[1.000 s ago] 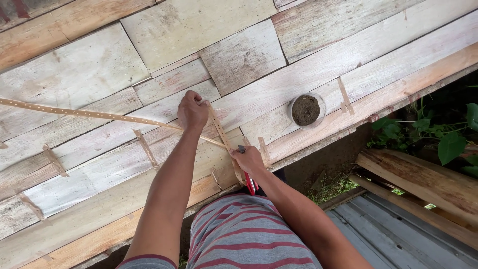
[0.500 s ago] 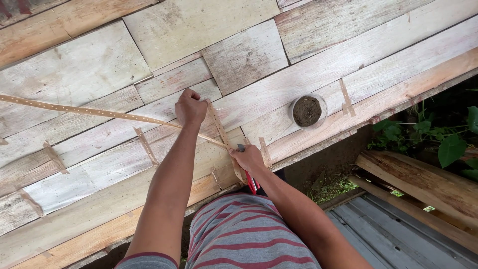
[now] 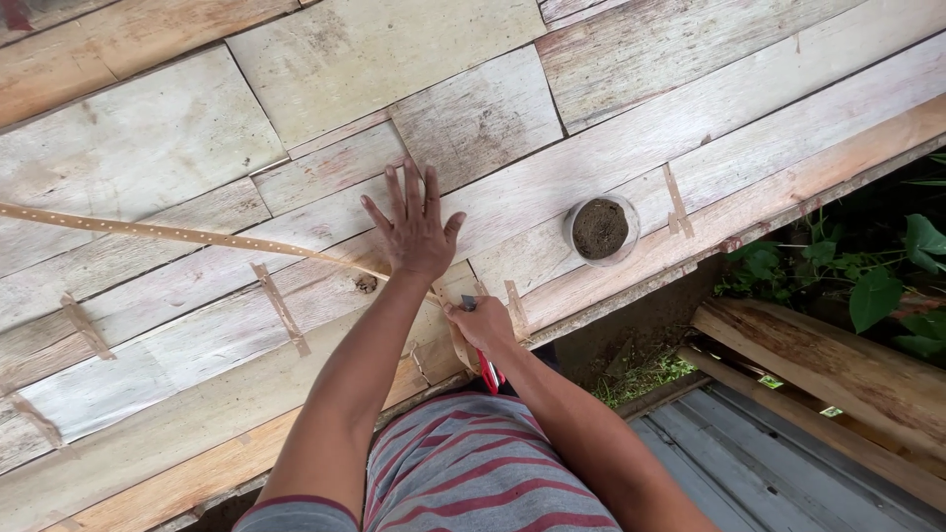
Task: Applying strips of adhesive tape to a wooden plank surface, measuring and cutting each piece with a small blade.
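Note:
My left hand (image 3: 415, 230) lies flat with its fingers spread on the pale wooden planks (image 3: 611, 138), pressing on a long thin perforated strip (image 3: 177, 234) that runs off to the left edge. My right hand (image 3: 482, 322) is closed around a red-handled cutter (image 3: 489, 368) right below the left hand, its tip at the strip's near end. A short piece of strip (image 3: 456, 340) lies under my right hand.
A small round container (image 3: 601, 228) of dark material stands on the planks to the right. Short strip pieces (image 3: 279, 307) are fixed across the plank joints. Beyond the plank edge are green leaves (image 3: 877, 296), loose boards (image 3: 838, 369) and a grey sheet (image 3: 769, 463).
My left hand has opened from a fist on the strip to a flat spread palm pressing it down, slightly to the right. The right hand has stayed in place with the cutter.

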